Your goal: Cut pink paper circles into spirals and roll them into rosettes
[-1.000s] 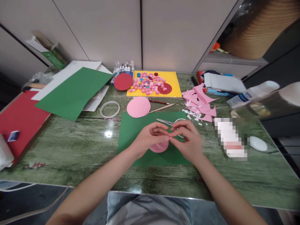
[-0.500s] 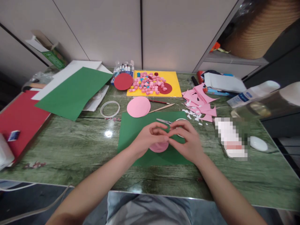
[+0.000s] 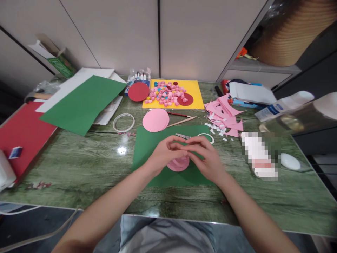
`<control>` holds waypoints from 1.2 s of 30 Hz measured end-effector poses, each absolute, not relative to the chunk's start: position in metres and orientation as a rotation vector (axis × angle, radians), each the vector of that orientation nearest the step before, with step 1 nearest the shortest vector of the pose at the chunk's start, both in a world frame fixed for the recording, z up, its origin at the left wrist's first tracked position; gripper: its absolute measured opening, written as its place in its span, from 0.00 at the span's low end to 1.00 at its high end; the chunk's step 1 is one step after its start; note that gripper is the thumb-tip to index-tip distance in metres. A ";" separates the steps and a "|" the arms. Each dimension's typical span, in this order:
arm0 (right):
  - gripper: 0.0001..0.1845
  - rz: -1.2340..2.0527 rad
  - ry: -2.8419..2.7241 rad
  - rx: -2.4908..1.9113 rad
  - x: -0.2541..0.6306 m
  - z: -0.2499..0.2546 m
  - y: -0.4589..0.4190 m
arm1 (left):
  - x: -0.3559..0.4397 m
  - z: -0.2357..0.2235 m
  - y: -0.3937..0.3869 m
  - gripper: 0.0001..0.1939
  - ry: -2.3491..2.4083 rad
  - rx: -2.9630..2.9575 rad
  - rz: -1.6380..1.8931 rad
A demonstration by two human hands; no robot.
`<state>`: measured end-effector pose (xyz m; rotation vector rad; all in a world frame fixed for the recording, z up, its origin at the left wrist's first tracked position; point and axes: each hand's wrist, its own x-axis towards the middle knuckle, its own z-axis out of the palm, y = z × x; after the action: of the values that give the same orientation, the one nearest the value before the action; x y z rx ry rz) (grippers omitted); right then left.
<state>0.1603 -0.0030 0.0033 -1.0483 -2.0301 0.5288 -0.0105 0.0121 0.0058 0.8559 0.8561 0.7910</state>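
A round, layered pink paper piece (image 3: 178, 166) with raised curved strips lies on a green sheet (image 3: 147, 140) in front of me. My left hand (image 3: 166, 154) curls over it from the left, thumb and fingers closed at its upper edge. From the right, my right hand (image 3: 206, 157) meets it, thumb and fingertips pinched against the same edge. The fingers hide the upper part of the paper. Just beyond my fingertips lie scissors (image 3: 183, 136) with a white handle, partly covered by my hand.
Pink paper discs (image 3: 155, 120) and a pencil (image 3: 181, 121) lie behind the sheet. A tape roll (image 3: 123, 123) is to the left. Pink paper scraps (image 3: 223, 114), a blurred phone (image 3: 259, 154) and a white mouse (image 3: 290, 161) sit to the right. Small pink pieces (image 3: 165, 93) cover a yellow sheet (image 3: 197, 89).
My right hand has shifted left and its fingers have drawn closer to my left hand over the pink paper piece. More of the scissors' white handle shows now.
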 end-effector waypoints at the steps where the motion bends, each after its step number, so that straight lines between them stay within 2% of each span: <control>1: 0.13 0.542 -2.031 -1.053 0.159 0.003 -0.003 | -0.010 0.005 0.012 0.18 0.854 0.862 0.801; 8: 0.16 0.502 -1.958 -1.096 0.153 -0.006 -0.005 | -0.008 0.002 0.010 0.17 0.857 0.858 0.880; 19: 0.03 0.445 -1.923 -1.128 0.168 0.003 0.001 | -0.006 0.002 0.011 0.17 0.866 0.877 0.775; 30: 0.08 0.467 -2.074 -1.070 0.166 0.005 0.002 | -0.006 0.008 0.011 0.16 0.828 0.849 0.692; 36: 0.07 0.527 -2.001 -1.144 0.164 -0.005 0.007 | -0.003 -0.003 0.021 0.19 0.840 0.689 0.671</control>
<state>0.1637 0.0073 -0.0051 -1.1442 -2.0006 0.5266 -0.0030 0.0206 -0.0031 0.6891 0.8404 0.6713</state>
